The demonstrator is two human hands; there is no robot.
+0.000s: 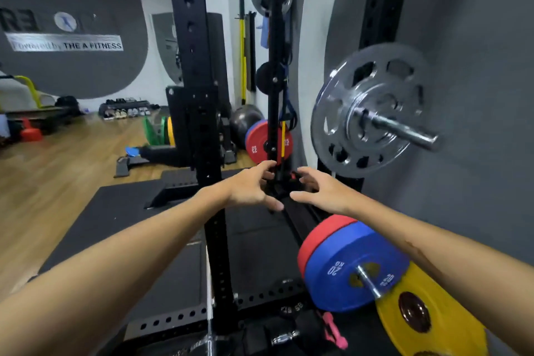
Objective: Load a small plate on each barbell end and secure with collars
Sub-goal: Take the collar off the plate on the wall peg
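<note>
Both arms stretch forward at mid-frame. My left hand point(251, 188) and my right hand point(315, 191) have their fingers spread on either side of a small black and red object point(293, 179) low at the foot of a black upright; I cannot tell what it is, and neither hand is closed on it. To the right, a chrome plate with holes point(370, 107) hangs on a steel peg point(410, 131). A chrome barbell shaft point(209, 298) runs down the lower middle. A pink clamp collar point(332, 329) lies on the floor near it.
A blue 20 kg plate point(346, 266) and a red plate point(320, 234) sit on a low peg, and a yellow plate point(427, 324) leans beside them. Black rack uprights point(196, 66) stand ahead on a black mat point(115, 211). Another red plate point(260, 141) rests beyond, and the wood floor point(57, 170) spreads left.
</note>
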